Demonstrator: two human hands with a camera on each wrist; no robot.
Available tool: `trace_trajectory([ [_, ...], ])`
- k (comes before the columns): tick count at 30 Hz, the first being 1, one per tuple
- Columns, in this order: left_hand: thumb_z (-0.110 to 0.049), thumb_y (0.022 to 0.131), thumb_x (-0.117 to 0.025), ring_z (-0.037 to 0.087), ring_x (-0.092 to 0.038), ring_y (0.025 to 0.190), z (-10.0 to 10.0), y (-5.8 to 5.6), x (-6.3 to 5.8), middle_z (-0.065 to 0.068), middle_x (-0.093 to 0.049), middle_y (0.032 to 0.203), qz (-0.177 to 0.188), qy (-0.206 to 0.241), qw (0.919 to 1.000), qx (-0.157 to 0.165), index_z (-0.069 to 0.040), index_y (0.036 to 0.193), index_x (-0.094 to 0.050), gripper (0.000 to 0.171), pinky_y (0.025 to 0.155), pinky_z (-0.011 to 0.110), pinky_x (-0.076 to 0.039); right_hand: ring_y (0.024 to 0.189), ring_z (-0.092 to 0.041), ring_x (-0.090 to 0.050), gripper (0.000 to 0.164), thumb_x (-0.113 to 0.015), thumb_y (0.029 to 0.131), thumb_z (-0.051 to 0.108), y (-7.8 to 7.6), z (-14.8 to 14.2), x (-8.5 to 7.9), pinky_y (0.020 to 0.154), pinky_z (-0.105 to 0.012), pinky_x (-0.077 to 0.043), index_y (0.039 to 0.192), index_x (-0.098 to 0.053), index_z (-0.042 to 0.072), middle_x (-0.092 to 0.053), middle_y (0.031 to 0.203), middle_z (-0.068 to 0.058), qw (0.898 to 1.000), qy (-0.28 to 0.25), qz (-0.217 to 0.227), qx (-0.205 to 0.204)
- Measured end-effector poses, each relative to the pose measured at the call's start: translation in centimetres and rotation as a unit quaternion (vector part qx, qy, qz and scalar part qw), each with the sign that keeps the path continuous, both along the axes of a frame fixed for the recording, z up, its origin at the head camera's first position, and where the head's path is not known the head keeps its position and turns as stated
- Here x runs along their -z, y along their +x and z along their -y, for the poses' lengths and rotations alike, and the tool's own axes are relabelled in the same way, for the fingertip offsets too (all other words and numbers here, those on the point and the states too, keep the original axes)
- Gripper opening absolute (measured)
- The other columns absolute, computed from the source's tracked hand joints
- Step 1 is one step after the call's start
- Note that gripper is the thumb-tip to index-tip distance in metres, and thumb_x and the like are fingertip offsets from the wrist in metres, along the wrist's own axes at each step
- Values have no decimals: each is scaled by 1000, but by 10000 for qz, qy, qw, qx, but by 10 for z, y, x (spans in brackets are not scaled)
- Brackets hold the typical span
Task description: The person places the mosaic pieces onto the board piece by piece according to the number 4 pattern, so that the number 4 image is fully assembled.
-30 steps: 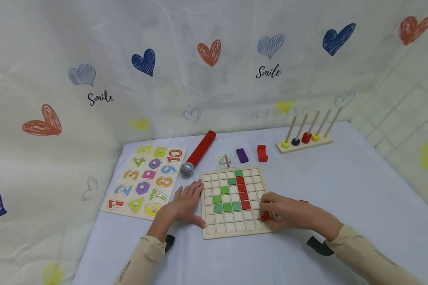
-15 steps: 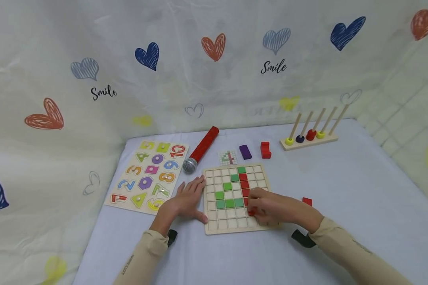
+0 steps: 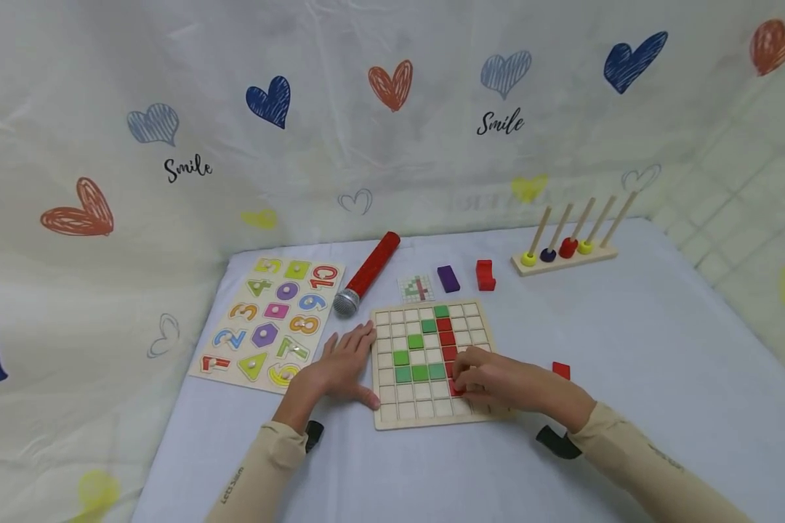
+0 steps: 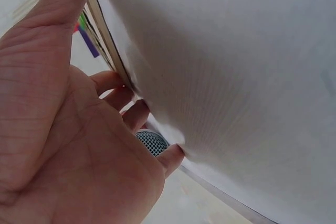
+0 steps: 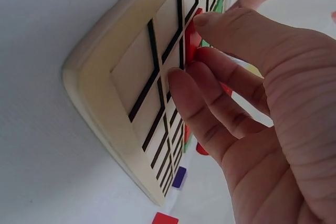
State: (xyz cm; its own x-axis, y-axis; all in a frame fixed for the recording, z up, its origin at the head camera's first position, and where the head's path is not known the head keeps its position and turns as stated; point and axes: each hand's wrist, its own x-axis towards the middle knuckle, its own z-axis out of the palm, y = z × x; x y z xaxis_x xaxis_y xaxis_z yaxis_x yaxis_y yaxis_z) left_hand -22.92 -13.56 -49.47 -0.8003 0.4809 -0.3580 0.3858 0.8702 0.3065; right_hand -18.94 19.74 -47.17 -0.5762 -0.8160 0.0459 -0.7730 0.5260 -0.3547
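A wooden grid board [image 3: 392, 425] lies on the table, with green tiles [image 3: 420, 373] and a column of red tiles [image 3: 446, 338] in its cells. My right hand [image 3: 506, 381] pinches a red tile [image 3: 456, 388] at the lower end of that column. The right wrist view shows the thumb on this red tile [image 5: 192, 38], the other fingertips close by over the grid. My left hand [image 3: 343, 367] lies spread along the board's left edge, thumb and fingertips at the rim. The right hand covers part of the board's right side.
Left of the board lies a number-and-shape puzzle [image 3: 229, 359], with a red microphone [image 3: 371, 270] beside it. Behind the board are a small pattern card [image 3: 416, 289], a purple block [image 3: 448, 279] and a red block [image 3: 485, 276]. A peg stand [image 3: 565, 261] stands back right; a loose red tile [image 3: 561, 370] lies right.
My right hand has carried the red tile leftward from the board's right edge to the red column's lower end, then lowered it slightly. The left hand has stayed at the board's edge.
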Motion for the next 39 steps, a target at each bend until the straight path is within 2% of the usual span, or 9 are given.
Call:
trace_trajectory([
  [7, -58, 78, -91, 34, -11, 168, 1, 2, -5, 13, -11, 181, -28, 43, 10000, 60, -7, 171, -16, 130, 136, 67, -8, 109, -19, -65, 18, -83, 93, 6, 7, -10, -2, 87, -23, -64, 109, -82, 12, -70, 116, -3, 9990, -444, 73, 0],
  [13, -60, 78, -90, 33, -12, 168, 0, 3, -4, 12, -11, 182, 15, 29, 10000, 84, -8, 171, -17, 129, 136, 66, -8, 107, -20, -68, 23, -84, 92, 8, 12, -27, -6, 88, -26, -65, 114, -82, 12, -71, 120, -4, 9984, -412, 330, 196],
  [21, -59, 78, -90, 32, -7, 169, 0, 2, -3, 10, -6, 183, 156, -16, 9999, 20, -10, 172, -12, 132, 137, 65, -3, 107, -22, -73, 37, -88, 85, 4, 17, -53, -7, 86, -30, -67, 121, -80, 11, -74, 122, -5, 9986, -465, -173, 180],
  [25, -60, 79, -90, 33, -10, 169, 0, 2, -7, 12, -8, 182, 65, -20, 10000, 71, -9, 172, -15, 130, 136, 65, -6, 104, -23, -72, 40, -89, 83, 1, 19, -64, -8, 81, -28, -67, 120, -80, 9, -74, 121, -8, 9978, -572, -228, 232],
  [30, -61, 79, -89, 33, -10, 169, 0, 1, -9, 11, -9, 182, 34, -38, 10000, 76, -9, 172, -15, 130, 136, 65, -8, 98, -18, -68, 38, -92, 80, 4, 21, -78, -6, 76, -23, -65, 115, -81, 12, -73, 115, -4, 9964, -455, -246, 672],
  [35, -61, 78, -90, 33, -10, 169, 0, -1, -10, 11, -9, 182, 8, -27, 10000, 80, -8, 171, -15, 130, 136, 65, -8, 92, -13, -62, 36, -96, 76, 7, 24, -95, -2, 72, -21, -63, 108, -82, 15, -69, 106, 2, 9897, -177, -589, 1290],
  [39, -61, 78, -90, 34, -9, 170, 0, 0, -10, 12, -8, 183, 48, -1, 9999, 91, -8, 172, -15, 131, 136, 65, -6, 93, -12, -57, 35, -96, 73, 5, 28, -108, 4, 70, -20, -59, 102, -81, 18, -66, 105, 4, 9860, -159, -701, 1507],
])
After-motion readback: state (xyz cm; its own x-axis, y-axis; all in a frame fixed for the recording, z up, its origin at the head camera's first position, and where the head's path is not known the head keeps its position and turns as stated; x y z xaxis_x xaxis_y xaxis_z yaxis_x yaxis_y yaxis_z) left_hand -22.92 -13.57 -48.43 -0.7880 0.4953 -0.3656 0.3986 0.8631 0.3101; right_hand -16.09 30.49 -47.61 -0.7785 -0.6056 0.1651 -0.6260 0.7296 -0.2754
